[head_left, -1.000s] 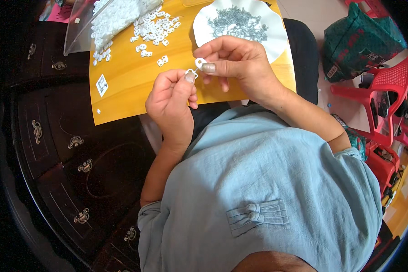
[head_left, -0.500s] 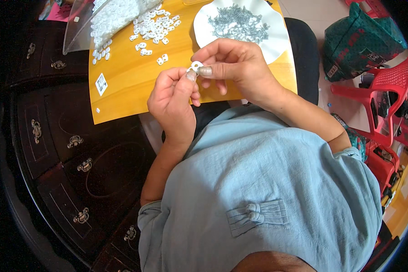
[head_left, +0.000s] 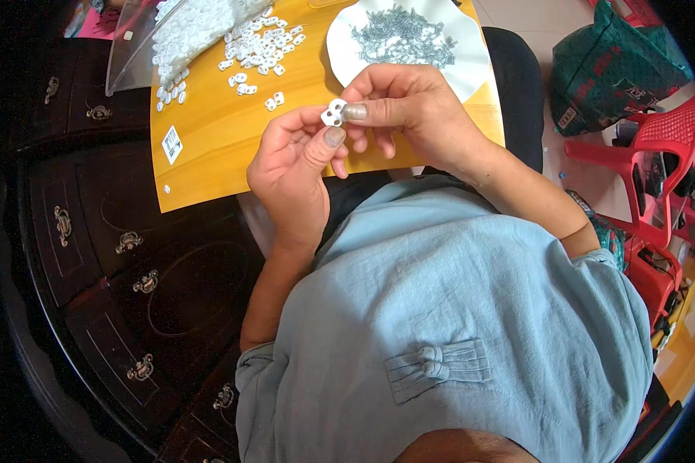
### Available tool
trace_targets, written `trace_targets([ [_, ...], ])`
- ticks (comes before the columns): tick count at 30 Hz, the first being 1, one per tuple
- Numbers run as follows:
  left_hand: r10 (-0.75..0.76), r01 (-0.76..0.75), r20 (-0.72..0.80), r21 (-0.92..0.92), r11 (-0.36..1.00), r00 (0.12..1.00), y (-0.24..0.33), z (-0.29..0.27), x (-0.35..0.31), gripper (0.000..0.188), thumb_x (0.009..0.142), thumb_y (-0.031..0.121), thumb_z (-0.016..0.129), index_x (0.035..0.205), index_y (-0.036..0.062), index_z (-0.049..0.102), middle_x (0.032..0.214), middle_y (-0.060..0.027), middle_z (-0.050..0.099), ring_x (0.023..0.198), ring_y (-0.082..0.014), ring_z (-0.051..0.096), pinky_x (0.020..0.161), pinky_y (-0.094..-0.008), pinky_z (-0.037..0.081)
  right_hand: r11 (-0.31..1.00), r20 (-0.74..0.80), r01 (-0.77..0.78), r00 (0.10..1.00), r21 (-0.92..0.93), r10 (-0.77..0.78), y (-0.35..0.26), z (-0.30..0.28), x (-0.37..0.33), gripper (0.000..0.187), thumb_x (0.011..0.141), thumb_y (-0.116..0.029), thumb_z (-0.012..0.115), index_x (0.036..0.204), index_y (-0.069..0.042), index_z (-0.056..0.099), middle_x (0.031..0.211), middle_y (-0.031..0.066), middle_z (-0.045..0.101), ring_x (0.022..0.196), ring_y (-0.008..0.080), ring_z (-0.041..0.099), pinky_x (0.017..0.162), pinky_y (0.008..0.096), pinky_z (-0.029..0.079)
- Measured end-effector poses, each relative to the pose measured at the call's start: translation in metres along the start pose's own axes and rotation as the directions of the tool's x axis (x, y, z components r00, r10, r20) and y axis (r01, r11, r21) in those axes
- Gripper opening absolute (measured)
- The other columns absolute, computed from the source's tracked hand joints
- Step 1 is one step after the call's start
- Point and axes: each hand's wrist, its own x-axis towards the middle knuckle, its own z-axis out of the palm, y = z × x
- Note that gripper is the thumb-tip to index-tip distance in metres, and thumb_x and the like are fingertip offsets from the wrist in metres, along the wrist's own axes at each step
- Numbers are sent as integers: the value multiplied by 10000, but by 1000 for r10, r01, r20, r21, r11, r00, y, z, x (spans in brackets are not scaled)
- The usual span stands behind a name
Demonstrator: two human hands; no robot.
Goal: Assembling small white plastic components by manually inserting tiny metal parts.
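A small white plastic clip (head_left: pixel 333 113) is pinched between the fingertips of both hands, just above the near edge of a yellow board (head_left: pixel 216 147). My left hand (head_left: pixel 292 171) holds it from below with thumb and forefinger. My right hand (head_left: pixel 409 108) grips it from the right with its thumb on top. Several loose white clips (head_left: pixel 255 46) lie scattered on the board behind the hands. A white plate (head_left: pixel 471 65) at the back holds a heap of small grey metal parts (head_left: pixel 401 35).
A clear plastic bag (head_left: pixel 143 42) full of white clips lies at the board's far left. Dark wooden drawers with brass handles (head_left: pixel 131 243) stand to the left. A green bag (head_left: pixel 606 65) and red plastic chairs (head_left: pixel 664 147) are on the right.
Both hands have stayed close together on the clip. The clip has turned slightly between the fingertips, and the right thumb now presses on it from the right.
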Motion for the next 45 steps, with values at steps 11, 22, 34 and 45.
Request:
trace_targets([
  [11, -12, 20, 158, -45, 999, 987, -2, -10, 3, 340, 816, -76, 696, 1131, -120, 576, 962, -166, 664, 747, -146, 622, 577, -219, 509, 995, 174, -43, 983, -93, 59, -7, -8, 1, 121, 913, -99, 631, 907, 21, 640, 732, 63, 645, 636, 110, 621, 495, 203, 431],
  [22, 51, -33, 182, -97, 995, 982, -5, -10, 3, 346, 790, -53, 739, 1091, -105, 578, 938, -171, 674, 766, -164, 650, 583, -218, 518, 981, 196, -161, 971, 105, 138, -8, -3, -3, 145, 913, -102, 637, 912, 43, 638, 680, 91, 637, 555, 139, 621, 437, 195, 390],
  [34, 146, -126, 176, -121, 985, 974, -5, -5, -1, 367, 784, -7, 770, 1093, -58, 577, 887, -123, 651, 770, -155, 646, 586, -219, 504, 973, 206, -176, 968, 147, 143, -12, 2, -7, 154, 913, -105, 649, 909, 48, 644, 647, 88, 616, 531, 137, 612, 412, 188, 349],
  [45, 385, -401, 238, 20, 916, 892, -5, 1, -1, 356, 792, -32, 757, 1073, -70, 542, 923, -126, 584, 757, -169, 612, 705, -280, 541, 964, 199, -200, 966, 175, 164, -17, 6, -11, 138, 912, -107, 651, 885, 29, 642, 668, 74, 626, 516, 121, 607, 404, 172, 334],
])
